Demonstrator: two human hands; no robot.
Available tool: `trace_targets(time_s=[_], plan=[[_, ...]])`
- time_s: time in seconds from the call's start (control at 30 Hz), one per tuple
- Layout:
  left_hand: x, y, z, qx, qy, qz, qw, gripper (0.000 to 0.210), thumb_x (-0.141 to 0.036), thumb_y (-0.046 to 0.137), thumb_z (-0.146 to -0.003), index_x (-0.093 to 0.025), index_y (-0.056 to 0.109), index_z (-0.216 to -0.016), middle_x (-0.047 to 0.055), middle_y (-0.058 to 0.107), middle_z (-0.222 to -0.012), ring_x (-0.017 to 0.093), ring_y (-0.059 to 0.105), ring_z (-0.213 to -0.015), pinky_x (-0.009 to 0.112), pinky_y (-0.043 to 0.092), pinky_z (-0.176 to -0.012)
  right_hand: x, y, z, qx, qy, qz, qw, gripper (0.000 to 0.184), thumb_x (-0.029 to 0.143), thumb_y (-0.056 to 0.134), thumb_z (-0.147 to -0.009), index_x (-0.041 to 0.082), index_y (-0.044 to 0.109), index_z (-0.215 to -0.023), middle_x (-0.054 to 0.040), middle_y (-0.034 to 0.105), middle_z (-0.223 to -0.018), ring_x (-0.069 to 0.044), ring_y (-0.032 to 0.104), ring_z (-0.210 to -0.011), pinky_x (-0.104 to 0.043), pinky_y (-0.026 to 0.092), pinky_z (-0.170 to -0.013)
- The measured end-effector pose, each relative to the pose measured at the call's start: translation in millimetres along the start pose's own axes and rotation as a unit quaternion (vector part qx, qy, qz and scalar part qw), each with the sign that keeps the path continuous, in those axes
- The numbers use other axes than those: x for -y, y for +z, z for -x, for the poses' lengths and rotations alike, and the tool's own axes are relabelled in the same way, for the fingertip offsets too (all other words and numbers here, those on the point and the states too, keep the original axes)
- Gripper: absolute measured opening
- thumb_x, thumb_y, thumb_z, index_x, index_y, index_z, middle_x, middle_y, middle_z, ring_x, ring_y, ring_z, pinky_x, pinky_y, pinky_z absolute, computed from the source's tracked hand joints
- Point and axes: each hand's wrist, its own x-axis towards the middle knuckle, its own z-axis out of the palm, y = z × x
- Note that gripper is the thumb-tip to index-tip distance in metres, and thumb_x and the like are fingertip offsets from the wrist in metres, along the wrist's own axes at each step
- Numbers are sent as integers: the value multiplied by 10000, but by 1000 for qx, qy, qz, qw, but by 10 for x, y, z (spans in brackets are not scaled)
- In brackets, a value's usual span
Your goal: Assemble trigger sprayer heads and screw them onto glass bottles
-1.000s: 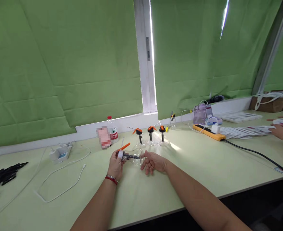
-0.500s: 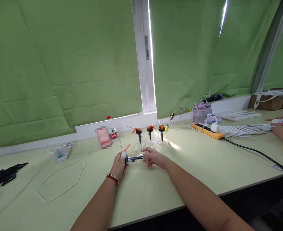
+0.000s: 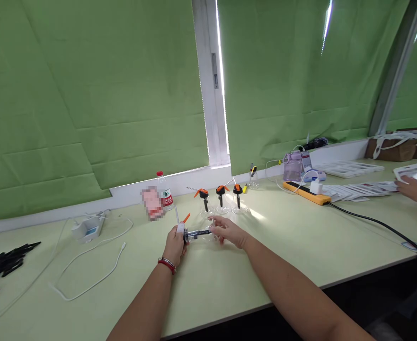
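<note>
Between my two hands lies a clear flask-like vessel (image 3: 198, 234) on its side, a dark tube running down its middle. My left hand (image 3: 175, 244) is closed around its capped end, where an orange lever and a thin metal rod stick out. Fingers of my right hand (image 3: 227, 231) are curled at the clear wide base; some fingertips are hidden. Just beyond, three similar clear vessels stand upright in a row, each with a black cap and orange lever: the left one (image 3: 203, 194), the middle one (image 3: 221, 190) and the right one (image 3: 237, 189).
Behind stand a red-capped water bottle (image 3: 165, 192) and a small clear container holding tools (image 3: 253, 176). White cables and a charger (image 3: 85, 228) lie left, with black strips (image 3: 7, 260). To the right are an orange power strip (image 3: 306, 193), white cards (image 3: 357, 190) and another person's hand (image 3: 416, 189).
My hands keep hold of the vessel, with only a slight shift. At far right, the other person's hand has moved and a white framed piece now shows there.
</note>
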Motion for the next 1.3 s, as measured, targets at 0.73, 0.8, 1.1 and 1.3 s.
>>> trace_targets(time_s=[0.73,0.8,1.1,1.3], plan=[[-9,-1,6,3,24,-2,1000,395,-593,431,-781,-204,455,-719,-64,476,-433,78,333,-273,199,242,-269,19,29,-13,-3,33,7,999,630,542,591,-732,267,424,-1274,-87,504,-1113,-170,578,-775,-312,486,-610],[-20,-2,9,0,9,7,1000,401,-596,419,-780,-202,459,-714,-57,483,-430,76,317,-265,202,230,-268,29,20,5,-6,-52,71,996,689,407,739,-624,283,467,-1246,-70,492,-1174,-191,553,-912,-339,477,-748],[-15,19,21,31,13,20,999,391,-584,440,-776,-195,471,-749,-59,489,-445,74,327,-265,211,271,-285,34,8,26,-24,-65,125,990,742,442,693,-698,269,375,-1346,-97,446,-1301,-212,474,-1091,-400,390,-938],[34,11,-16,22,-64,15,998,391,-593,456,-766,-206,438,-720,-65,476,-419,67,294,-245,205,263,-280,82,25,37,-6,-158,228,961,812,301,805,-534,291,475,-1276,-60,391,-1360,-251,359,-1249,-428,261,-1069]])
